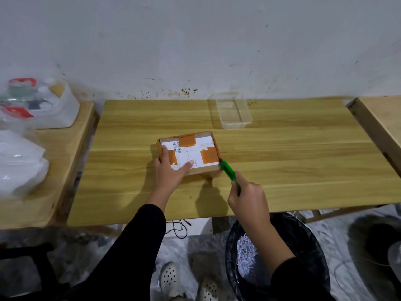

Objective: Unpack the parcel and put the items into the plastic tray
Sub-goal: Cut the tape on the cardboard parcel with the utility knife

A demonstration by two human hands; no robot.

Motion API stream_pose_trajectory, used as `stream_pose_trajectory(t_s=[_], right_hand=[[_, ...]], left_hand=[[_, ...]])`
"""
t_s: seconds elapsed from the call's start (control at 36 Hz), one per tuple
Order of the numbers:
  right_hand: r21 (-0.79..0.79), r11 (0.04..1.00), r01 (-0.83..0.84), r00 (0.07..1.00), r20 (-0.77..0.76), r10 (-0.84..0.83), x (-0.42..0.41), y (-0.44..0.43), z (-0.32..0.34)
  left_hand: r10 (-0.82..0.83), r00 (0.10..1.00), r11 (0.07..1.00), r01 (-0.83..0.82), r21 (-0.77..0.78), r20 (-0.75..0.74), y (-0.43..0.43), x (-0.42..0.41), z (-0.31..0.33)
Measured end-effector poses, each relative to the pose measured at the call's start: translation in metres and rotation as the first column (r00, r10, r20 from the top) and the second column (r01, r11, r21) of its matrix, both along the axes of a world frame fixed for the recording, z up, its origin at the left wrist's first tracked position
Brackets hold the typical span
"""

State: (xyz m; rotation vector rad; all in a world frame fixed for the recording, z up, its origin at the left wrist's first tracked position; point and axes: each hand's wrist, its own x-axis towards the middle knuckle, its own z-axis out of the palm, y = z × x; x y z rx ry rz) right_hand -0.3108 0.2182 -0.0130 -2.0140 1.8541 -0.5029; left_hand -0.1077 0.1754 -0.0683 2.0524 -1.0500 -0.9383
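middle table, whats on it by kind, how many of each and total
cardboard parcel: 1
clear plastic tray: 1, nothing visible inside
Total: 2
The green cutter is in the right hand, its tip at the parcel's near right corner, so it is not counted; the left hand presses on the parcel.

Left hand (171,170) flat; right hand (249,199) seemingly fisted.

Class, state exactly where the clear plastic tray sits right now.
In the head view, the clear plastic tray stands empty at the table's far edge near the wall, right of centre, beyond the taped parcel.
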Motion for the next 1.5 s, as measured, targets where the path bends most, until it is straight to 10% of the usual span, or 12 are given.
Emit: stream_pose_trajectory(t_s=[0.31,0.67,1.03,1.5], right_hand=[[0.096,0.942,0.321,0.696,0.651,-0.304,-0.005,-0.011,-0.008],[0.236,0.911,0.338,0.556,0.731,-0.395,0.017,-0.045,-0.024],[0.205,0.975,0.087,0.719,0.665,-0.204,0.055,-0.068,-0.054],[0.106,0.971,0.214,0.828,0.508,-0.238,0.118,-0.158,-0.084]], left_hand=[[-0.053,0.998,0.982,0.045,-0.185,-0.037,0.031,0.003,-0.006],[0.072,0.995,0.986,-0.060,-0.158,0.072,0.016,0.029,0.007],[0.273,0.962,0.950,-0.268,-0.163,0.010,-0.035,0.077,0.008],[0.262,0.965,0.948,-0.258,-0.185,-0.004,-0.106,0.116,-0.004]])
